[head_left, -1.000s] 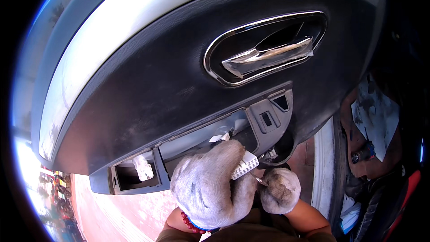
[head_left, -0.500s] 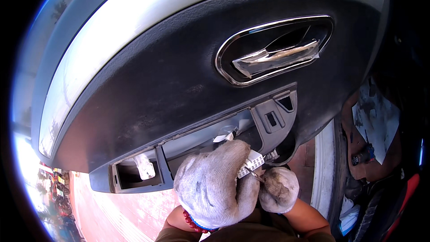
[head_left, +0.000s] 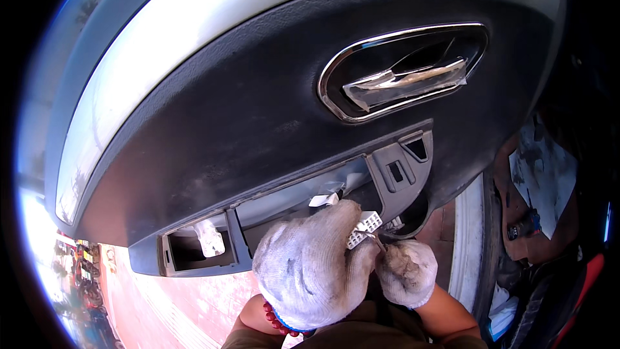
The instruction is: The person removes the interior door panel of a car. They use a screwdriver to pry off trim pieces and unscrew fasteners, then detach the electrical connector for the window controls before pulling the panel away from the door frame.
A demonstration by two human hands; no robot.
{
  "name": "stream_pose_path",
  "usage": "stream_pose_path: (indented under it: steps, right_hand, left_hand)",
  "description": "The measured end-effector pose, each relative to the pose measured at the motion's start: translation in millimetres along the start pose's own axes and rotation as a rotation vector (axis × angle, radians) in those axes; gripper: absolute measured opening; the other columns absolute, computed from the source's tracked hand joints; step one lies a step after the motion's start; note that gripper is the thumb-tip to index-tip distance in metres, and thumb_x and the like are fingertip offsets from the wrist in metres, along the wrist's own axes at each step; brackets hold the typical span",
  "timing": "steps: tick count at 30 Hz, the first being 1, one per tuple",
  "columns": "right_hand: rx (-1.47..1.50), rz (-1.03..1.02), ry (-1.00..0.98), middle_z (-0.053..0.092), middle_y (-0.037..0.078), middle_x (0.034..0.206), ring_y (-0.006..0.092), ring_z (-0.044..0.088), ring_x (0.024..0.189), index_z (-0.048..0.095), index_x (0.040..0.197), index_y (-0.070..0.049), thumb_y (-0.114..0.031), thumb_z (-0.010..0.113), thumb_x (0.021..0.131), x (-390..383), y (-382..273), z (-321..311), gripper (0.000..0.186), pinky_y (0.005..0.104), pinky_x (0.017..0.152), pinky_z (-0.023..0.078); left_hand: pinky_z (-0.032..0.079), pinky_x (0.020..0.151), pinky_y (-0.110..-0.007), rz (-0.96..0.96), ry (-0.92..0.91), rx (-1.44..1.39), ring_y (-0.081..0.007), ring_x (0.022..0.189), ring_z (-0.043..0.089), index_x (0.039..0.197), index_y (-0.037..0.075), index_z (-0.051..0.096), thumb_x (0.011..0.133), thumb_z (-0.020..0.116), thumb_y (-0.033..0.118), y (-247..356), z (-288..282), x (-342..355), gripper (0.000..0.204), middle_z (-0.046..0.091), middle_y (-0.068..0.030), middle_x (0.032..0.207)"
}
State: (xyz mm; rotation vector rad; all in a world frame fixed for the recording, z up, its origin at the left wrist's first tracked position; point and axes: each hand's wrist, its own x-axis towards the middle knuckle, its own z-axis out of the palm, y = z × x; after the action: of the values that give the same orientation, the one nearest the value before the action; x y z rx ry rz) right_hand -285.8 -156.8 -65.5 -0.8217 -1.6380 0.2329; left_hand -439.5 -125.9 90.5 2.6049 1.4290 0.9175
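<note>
The wiring connector (head_left: 370, 221) is smooth plastic, the gloves (head_left: 309, 271) rough knitted cloth, the thin tool (head_left: 372, 237) shiny metal; the door panel (head_left: 226, 148) looks like matt grained plastic, its handle bezel (head_left: 321, 84) glossy chrome

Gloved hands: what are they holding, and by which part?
The left hand grips a white electrical connector by its left side, holed face showing. The right hand holds a thin metal tool, grip hidden.

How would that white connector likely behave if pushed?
The white connector is probably stiff, given its crisp, plastic-looking edges. Its small size beside the left hand suggests it is light. Its boxy shape makes rolling unlikely.
</note>
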Motion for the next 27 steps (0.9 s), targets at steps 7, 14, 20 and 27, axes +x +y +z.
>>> stream_pose_path:
  steps: [7,14,20,27]
  right_hand:
    - [0.068,0.053,-0.077,0.064,0.008,0.074,0.0274,0.065,0.061,0.068,0.088,-0.005,0.002,0.071,0.071,6,-11,-19,0.019,0.0358,0.055,0.052]
    - [0.180,0.173,-0.061,0.064,0.008,0.075,0.0295,0.063,0.063,0.067,0.084,-0.008,-0.001,0.072,0.072,8,-11,-14,0.015,0.0391,0.057,0.050]
    - [0.047,0.001,-0.079,0.073,0.008,0.093,0.0248,0.072,0.074,0.073,0.103,-0.004,-0.005,0.075,0.074,-7,8,-7,0.029,0.0338,0.066,0.058]
    - [0.087,0.010,-0.081,0.073,0.008,0.093,0.0265,0.072,0.075,0.073,0.099,-0.005,-0.005,0.075,0.071,-3,6,-4,0.028,0.0371,0.061,0.058]
  left_hand:
    - [0.050,0.069,-0.039,0.028,0.025,0.046,-0.0283,0.068,0.067,0.104,0.005,0.071,0.091,0.068,0.025,-1,1,-5,0.024,0.073,-0.0082,0.082]
    - [0.051,0.069,-0.040,-0.014,0.086,0.030,-0.0305,0.070,0.068,0.103,0.005,0.072,0.092,0.069,0.029,3,4,-3,0.026,0.073,-0.0108,0.086]
    - [0.050,0.066,-0.039,-0.047,0.044,-0.020,-0.0302,0.066,0.066,0.097,0.005,0.073,0.091,0.067,0.032,1,4,-1,0.027,0.072,-0.0098,0.079]
    - [0.048,0.064,-0.039,-0.105,0.047,-0.012,-0.0303,0.061,0.064,0.086,0.006,0.073,0.087,0.066,0.032,4,4,2,0.027,0.069,-0.0105,0.072]
